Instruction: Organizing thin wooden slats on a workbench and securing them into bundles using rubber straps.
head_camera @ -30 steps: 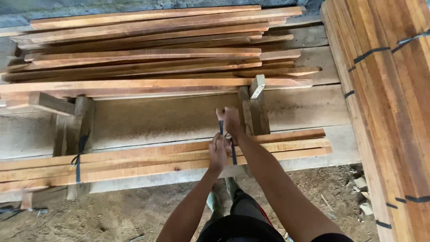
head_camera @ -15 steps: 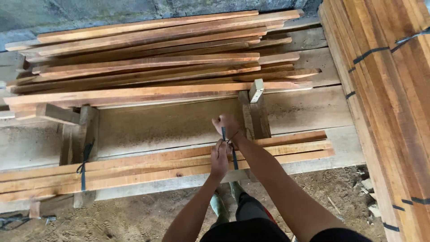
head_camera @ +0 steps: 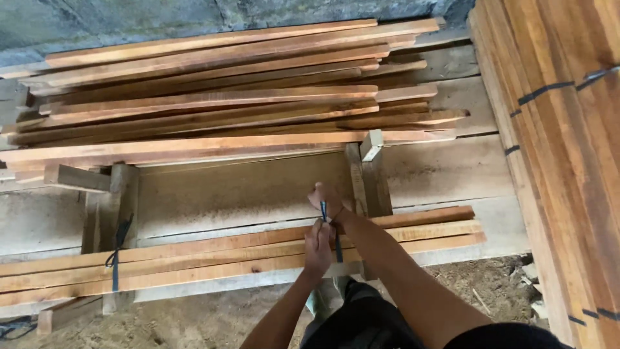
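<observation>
A low bundle of long reddish wooden planks lies across a wooden workbench in front of me. A dark strap wraps the bundle near its right part. My right hand is closed on the strap's upper end above the planks. Just below it, my left hand pinches the same strap against the top plank. A second dark strap, tied, binds the bundle at the left.
A loose pile of long planks covers the back of the bench. Strapped plank stacks stand at the right. Upright wooden posts rise from the bench. Sawdust-covered ground lies below.
Both hands stay on the strap; the right hand has pulled it slightly upward. The view has shifted a little.
</observation>
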